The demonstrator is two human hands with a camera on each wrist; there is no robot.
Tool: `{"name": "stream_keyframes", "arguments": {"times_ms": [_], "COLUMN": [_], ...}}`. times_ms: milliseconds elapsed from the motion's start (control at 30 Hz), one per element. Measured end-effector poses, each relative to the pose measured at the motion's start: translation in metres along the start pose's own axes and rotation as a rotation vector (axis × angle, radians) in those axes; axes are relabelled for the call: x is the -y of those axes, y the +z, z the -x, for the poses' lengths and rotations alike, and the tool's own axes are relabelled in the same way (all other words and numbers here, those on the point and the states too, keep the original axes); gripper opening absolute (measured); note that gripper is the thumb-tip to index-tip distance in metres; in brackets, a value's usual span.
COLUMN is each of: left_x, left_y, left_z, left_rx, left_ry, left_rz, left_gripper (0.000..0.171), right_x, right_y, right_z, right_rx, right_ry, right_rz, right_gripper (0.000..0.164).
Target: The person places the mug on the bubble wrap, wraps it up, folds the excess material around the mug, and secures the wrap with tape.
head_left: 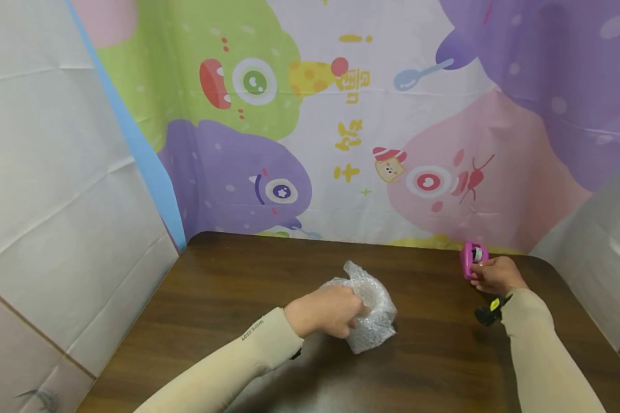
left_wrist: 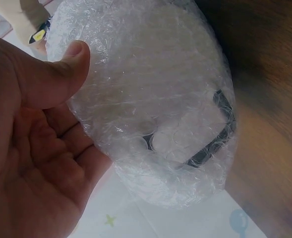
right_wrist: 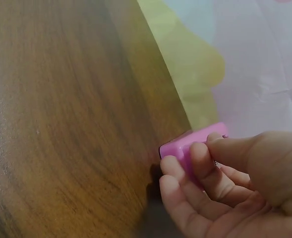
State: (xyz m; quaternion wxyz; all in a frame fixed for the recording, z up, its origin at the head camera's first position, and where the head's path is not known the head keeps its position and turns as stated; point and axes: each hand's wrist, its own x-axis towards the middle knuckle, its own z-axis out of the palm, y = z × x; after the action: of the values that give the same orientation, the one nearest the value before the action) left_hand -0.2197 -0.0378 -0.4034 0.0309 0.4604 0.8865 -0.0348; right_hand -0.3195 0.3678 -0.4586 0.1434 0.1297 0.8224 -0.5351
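Note:
In the head view a bundle in clear bubble wrap (head_left: 376,327) is at the middle of the table. My left hand (head_left: 328,310) grips its left side; in the left wrist view the thumb lies over the bubble wrap (left_wrist: 150,64). Something with a black angular strip shows through the wrap, its kind unclear. Over at the table's back right, my right hand (head_left: 498,274) holds a pink tape dispenser (head_left: 467,263). Seen from the right wrist, thumb and fingers pinch the dispenser (right_wrist: 183,148) close to the table's edge, covering part of it.
The brown wooden table (head_left: 237,287) has rounded back corners. Behind it hangs a cartoon-printed cloth (head_left: 351,206), and pale panels (head_left: 77,172) stand at both sides. A black device with a yellow mark (head_left: 491,312) is strapped at the right wrist.

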Motion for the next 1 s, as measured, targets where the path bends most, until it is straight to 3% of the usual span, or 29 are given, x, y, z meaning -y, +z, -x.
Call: {"name": "stream_keyframes", "arguments": {"times_ms": [367,567,1000], "left_x": [0.0005,0.0004,0.0005], "left_y": [0.0000,-0.0002,0.0002], "left_z": [0.0005,-0.0003,-0.0010], "left_rx": [-0.003,-0.001,-0.002], "left_ry": [0.006,-0.002,-0.002], "left_rz": [0.014,-0.013,0.005], "left_gripper": [0.013,0.012,0.009], "right_x": [0.0014,0.0003,0.0004], "right_y": [-0.0020,-0.0027,0.0012], "right_z": [-0.0023,-0.0039,-0.0043], "right_rx": [0.021,0.032,-0.033], "right_ry": [0.030,0.039,0.033], "right_rz": [-0.060,-0.078,-0.090], "right_gripper": [0.033,0.045,0.049]}}
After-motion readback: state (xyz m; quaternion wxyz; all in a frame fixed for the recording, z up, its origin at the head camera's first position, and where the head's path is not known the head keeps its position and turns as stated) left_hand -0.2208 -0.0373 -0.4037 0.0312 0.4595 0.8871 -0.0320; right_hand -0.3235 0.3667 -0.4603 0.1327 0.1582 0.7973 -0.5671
